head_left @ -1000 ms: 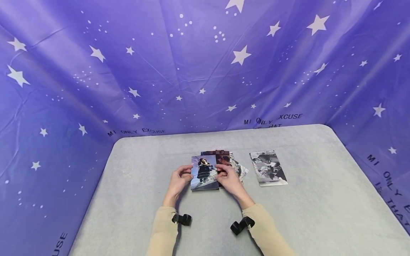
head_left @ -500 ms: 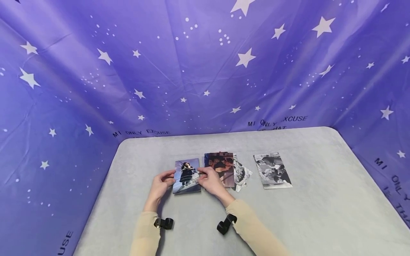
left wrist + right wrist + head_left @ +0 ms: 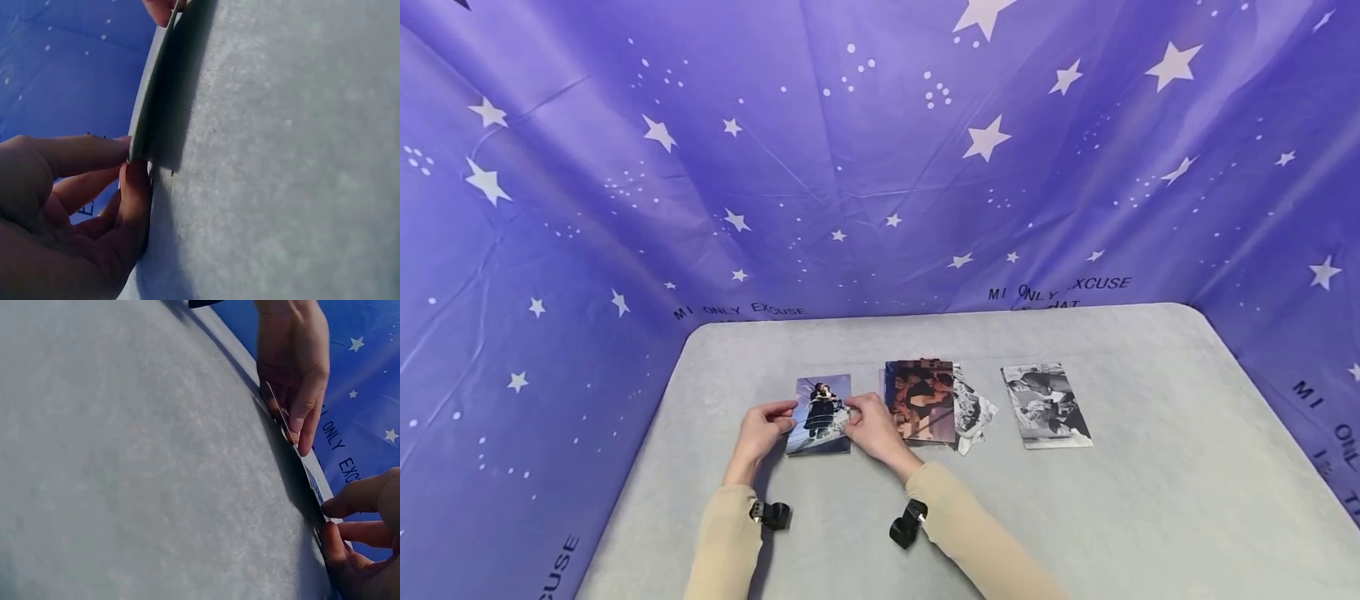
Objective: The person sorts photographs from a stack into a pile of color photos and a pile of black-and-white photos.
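Both hands hold a photo print (image 3: 822, 415) showing two dark-clothed figures against blue, by its opposite side edges. My left hand (image 3: 758, 433) pinches the left edge between thumb and fingers, as the left wrist view shows up close on the print's edge (image 3: 145, 106). At the right edge my right hand (image 3: 876, 427) pinches it likewise. Both wrist views show the print nearly edge-on, low over the table with a dark shadow under it. Just right of the right hand lies a loose pile of prints, a reddish-brown photo (image 3: 925, 402) on top.
Black-and-white prints (image 3: 974, 417) stick out from the pile's right side. Further right, another black-and-white photo (image 3: 1048, 407) lies alone. The grey cloth-covered table (image 3: 1150, 500) ends at a purple star-patterned curtain (image 3: 880, 150). Each sleeve carries a black wrist camera (image 3: 772, 515).
Both hands have carried the two-figure print leftward, off the pile, uncovering the reddish-brown photo. The head view has shifted slightly, and the lone photo on the right stays put.
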The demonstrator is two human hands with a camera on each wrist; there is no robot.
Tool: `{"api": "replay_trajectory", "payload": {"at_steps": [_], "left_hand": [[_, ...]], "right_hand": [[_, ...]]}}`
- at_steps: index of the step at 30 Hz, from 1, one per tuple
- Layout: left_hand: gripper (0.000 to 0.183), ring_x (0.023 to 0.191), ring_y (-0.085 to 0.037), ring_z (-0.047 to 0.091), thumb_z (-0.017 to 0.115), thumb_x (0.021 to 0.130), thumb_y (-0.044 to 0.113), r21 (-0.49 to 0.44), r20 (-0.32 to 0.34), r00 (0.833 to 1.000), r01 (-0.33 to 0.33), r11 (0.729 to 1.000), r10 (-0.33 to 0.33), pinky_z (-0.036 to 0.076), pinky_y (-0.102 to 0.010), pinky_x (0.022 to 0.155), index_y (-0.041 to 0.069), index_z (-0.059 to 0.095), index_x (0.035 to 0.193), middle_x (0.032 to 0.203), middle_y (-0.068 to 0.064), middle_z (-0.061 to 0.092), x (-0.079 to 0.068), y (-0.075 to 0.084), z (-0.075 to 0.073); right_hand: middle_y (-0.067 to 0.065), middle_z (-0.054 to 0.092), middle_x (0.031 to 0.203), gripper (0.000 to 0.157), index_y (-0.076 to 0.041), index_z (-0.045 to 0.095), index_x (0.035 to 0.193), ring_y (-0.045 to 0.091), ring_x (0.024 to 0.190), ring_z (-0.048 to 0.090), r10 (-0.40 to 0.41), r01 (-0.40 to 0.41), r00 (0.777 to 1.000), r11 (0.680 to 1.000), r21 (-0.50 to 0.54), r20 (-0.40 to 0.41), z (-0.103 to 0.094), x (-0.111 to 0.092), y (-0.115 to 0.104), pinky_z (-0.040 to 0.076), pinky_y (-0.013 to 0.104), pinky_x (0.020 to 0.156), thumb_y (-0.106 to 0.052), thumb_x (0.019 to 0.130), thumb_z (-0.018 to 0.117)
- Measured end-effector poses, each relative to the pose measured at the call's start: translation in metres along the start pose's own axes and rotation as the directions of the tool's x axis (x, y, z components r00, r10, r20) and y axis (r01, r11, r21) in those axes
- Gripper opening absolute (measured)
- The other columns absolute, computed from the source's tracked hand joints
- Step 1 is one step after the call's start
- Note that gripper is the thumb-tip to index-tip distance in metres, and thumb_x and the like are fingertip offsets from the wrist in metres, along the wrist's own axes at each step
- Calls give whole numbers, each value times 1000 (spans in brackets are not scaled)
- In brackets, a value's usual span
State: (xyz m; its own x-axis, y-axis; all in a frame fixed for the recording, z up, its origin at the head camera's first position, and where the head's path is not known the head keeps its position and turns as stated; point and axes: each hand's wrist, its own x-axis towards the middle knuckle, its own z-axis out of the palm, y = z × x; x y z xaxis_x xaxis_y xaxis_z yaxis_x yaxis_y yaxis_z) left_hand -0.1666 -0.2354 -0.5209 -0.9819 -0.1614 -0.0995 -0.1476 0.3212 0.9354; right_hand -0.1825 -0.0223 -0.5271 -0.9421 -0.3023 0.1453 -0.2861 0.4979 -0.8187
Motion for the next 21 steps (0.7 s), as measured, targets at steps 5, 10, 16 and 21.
{"api": "replay_trajectory", "payload": {"at_steps": [5,10,16,21], "left_hand": [[33,76,-12,62,65,74,-14,112,-29,999,-27,993,31,46,-14,66,-13,68,107,87,-20,69,2,2,2],[24,80,-15,62,66,80,-6,223,-73,996,-37,974,54,47,-21,70,-8,71,103,89,-19,71,3,2,4],[21,100,-33,62,67,83,3,287,-104,994,-12,958,44,47,-41,87,-3,74,102,100,-19,70,3,5,8],[21,96,-32,63,66,83,3,291,-119,992,-11,957,48,48,-39,83,-3,74,101,98,-18,71,4,5,10]], "right_hand": [[7,57,91,44,5,67,114,15,79,56,-9,9,1000,1000,-25,-5,1,-1,1,48,28,76,0,71,72],[7,57,94,44,5,67,114,11,72,55,-19,19,1000,1000,-10,-15,2,-2,3,47,26,72,-1,71,73],[9,57,96,43,5,67,113,8,67,54,-34,34,999,999,-3,3,1,-3,6,46,25,68,0,71,73],[13,58,101,47,6,64,118,9,69,56,-52,51,997,999,11,53,-8,-6,5,48,27,72,-2,73,74]]}}
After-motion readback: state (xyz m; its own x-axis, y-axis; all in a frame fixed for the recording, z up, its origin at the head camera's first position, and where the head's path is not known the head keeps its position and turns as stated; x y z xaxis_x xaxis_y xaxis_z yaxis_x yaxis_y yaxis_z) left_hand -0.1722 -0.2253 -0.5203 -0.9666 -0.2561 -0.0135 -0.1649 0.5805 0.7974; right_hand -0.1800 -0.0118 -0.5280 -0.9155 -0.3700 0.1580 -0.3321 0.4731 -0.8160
